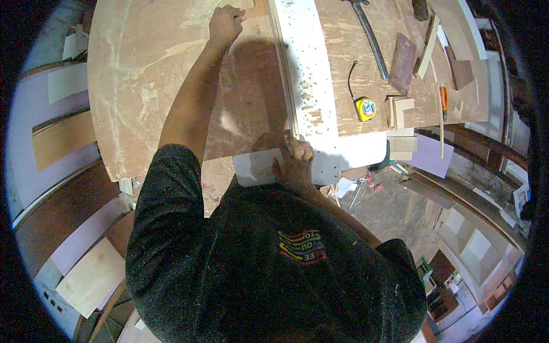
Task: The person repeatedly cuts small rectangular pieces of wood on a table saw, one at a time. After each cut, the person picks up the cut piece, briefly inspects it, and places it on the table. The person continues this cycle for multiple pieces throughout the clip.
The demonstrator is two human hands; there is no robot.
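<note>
A large plywood sheet (240,108) lies in front of me, and a long white board (311,68) with chipped spots runs away from me across it. Along the left edge of the white board is a narrow wooden strip (281,63). My left hand (227,24) is far out over the plywood, its fingers curled closed; what they hold, if anything, is hidden. Close to my body, my right hand (295,163) has its fingers bent around the near end of the strip. Beneath that hand is a white panel (257,168) at the plywood's near edge.
Right of the white board lie a hammer (372,43), a yellow tape measure (365,108), a reddish-brown wood block (402,63) and an orange-handled tool (444,100). Offcuts (403,106) sit near the table edge. Boards (86,280) lean at the left; debris (360,188) litters the floor.
</note>
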